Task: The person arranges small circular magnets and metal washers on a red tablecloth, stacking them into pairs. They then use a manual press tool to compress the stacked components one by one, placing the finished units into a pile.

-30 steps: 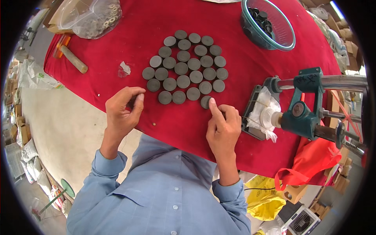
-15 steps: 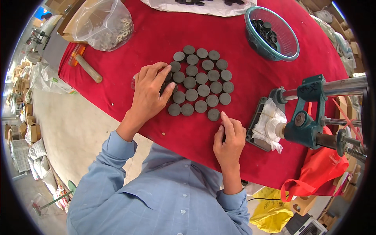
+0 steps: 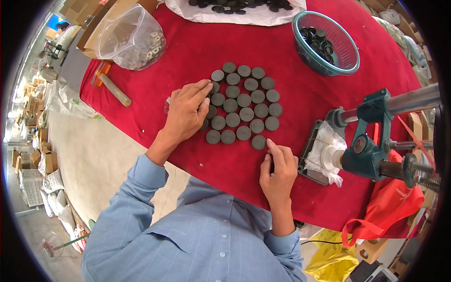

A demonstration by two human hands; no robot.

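Note:
Several dark grey round discs (image 3: 244, 100) lie flat in a close cluster on the red cloth. At the cluster's left edge is my left hand (image 3: 186, 113), its fingers stretched out and the thumb apart. Its fingertips touch or nearly touch the outer discs and partly cover some of them. Beside the lower right disc (image 3: 259, 142) rests my right hand (image 3: 278, 174), fingers loosely bent and apart. Its index fingertip is close to that disc's rim, and whether they touch I cannot tell. Neither hand has anything lifted in its grasp.
A teal basket (image 3: 345, 70) with black round parts stands at the far right. A green metal press (image 3: 371, 113) occupies the right side. Far left are a clear plastic tub (image 3: 129, 35) and a wooden-handled tool (image 3: 115, 89). Black pieces lie on a white sheet (image 3: 253, 19) at the back.
The whole view has shifted slightly, so the table appears lower. My left fingertips have moved a little right along the cluster's upper left edge. My right hand stays by the same disc.

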